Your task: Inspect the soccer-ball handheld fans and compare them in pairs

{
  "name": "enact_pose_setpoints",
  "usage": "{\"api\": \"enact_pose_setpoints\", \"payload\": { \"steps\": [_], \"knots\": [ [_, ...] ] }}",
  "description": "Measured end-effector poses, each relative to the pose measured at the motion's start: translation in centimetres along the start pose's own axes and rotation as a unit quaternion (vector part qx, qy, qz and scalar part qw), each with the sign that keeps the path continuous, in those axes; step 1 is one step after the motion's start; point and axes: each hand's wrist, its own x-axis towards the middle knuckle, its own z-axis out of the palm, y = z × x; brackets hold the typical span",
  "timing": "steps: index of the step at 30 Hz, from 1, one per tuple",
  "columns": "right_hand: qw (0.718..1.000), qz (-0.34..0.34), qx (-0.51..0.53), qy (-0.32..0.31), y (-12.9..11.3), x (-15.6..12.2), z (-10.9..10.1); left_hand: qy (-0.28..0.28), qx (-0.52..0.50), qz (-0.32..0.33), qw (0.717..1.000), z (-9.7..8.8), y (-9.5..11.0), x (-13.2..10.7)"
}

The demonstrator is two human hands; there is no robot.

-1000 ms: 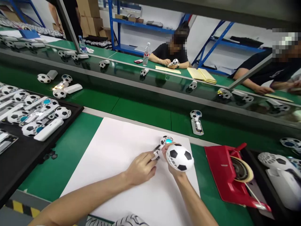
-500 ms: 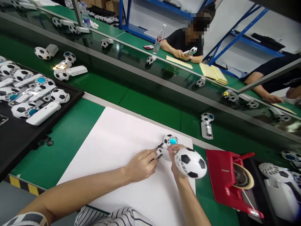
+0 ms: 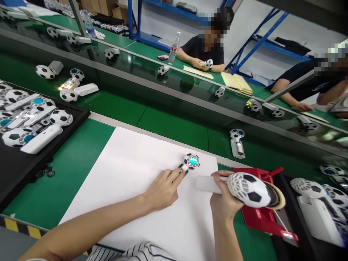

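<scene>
A small half-shell (image 3: 191, 161), soccer-ball patterned with a bright blue round centre, lies on a white paper sheet (image 3: 122, 174). Fingers of my left hand (image 3: 163, 190) close on its short, narrow handle end, partly covering it. To the right, my right hand (image 3: 227, 204) grips a soccer-ball handheld fan (image 3: 250, 190) above the sheet's right edge. Its ball head has a white slotted grille and black patches, and points right. The blurred white handle sticks out to the left, past my fingers.
A red tape dispenser (image 3: 258, 221) stands close behind my right hand. Black trays (image 3: 73, 127) of similar fans sit at left and right. More units lie on the green belt (image 3: 168, 132), including one opened unit (image 3: 237, 143). Beyond the glass, two people sit at another bench.
My right hand has moved right with the fan, away from the half-shell, and turned it so its handle shows. My left hand stays at the half-shell. The view has shifted slightly.
</scene>
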Motion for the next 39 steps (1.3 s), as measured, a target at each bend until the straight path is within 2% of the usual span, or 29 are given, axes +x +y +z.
{"api": "enact_pose_setpoints", "payload": {
  "steps": [2,3,5,7,9,12,16,21,25,27,30,32,36,39],
  "knots": [
    [0.997,0.059,0.052,0.016,-0.4,-0.2,-1.3,-0.036,0.034,-0.014,0.999,0.0,0.4,0.7],
    [0.990,0.110,0.084,0.009,-0.5,-0.3,-1.9,-0.047,0.052,-0.015,0.997,0.0,0.5,1.0],
    [0.959,0.237,0.152,-0.002,-0.2,-0.5,-3.1,-0.058,0.073,-0.006,0.996,0.3,0.5,1.2],
    [0.915,0.349,0.201,0.000,0.4,-0.8,-4.2,-0.057,0.078,0.007,0.995,0.6,0.3,1.1],
    [0.897,0.389,0.209,0.006,1.1,-1.2,-5.0,-0.045,0.086,0.015,0.995,0.7,0.1,0.8],
    [0.894,0.399,0.206,0.005,2.0,-1.7,-6.0,-0.025,0.095,0.016,0.995,0.1,0.1,0.6],
    [0.882,0.416,0.221,-0.002,2.5,-2.3,-6.6,-0.050,0.036,-0.027,0.998,-1.1,0.6,1.3],
    [0.858,0.439,0.264,-0.044,1.9,-3.3,-6.4,-0.122,0.023,-0.168,0.978,-1.2,2.0,3.1],
    [0.876,0.401,0.250,-0.100,0.1,-3.2,-5.6,-0.194,-0.088,-0.282,0.936,-1.1,1.7,5.2],
    [0.888,0.362,0.254,-0.129,-1.1,-2.8,-5.3,-0.217,-0.150,-0.301,0.916,-1.4,0.8,6.1],
    [0.899,0.311,0.262,-0.159,-2.9,-1.7,-4.8,-0.238,-0.214,-0.289,0.902,-2.4,-0.8,7.0],
    [0.909,0.280,0.263,-0.163,-3.8,-0.7,-4.4,-0.228,-0.327,-0.293,0.869,-3.6,-1.5,7.6],
    [0.921,0.232,0.256,-0.179,-5.6,1.3,-3.2,-0.116,-0.583,-0.300,0.746,-7.2,-1.3,9.4],
    [0.916,0.219,0.267,-0.205,-7.1,2.6,-1.7,-0.060,-0.639,-0.273,0.716,-10.1,-0.7,11.1]
  ]
}}
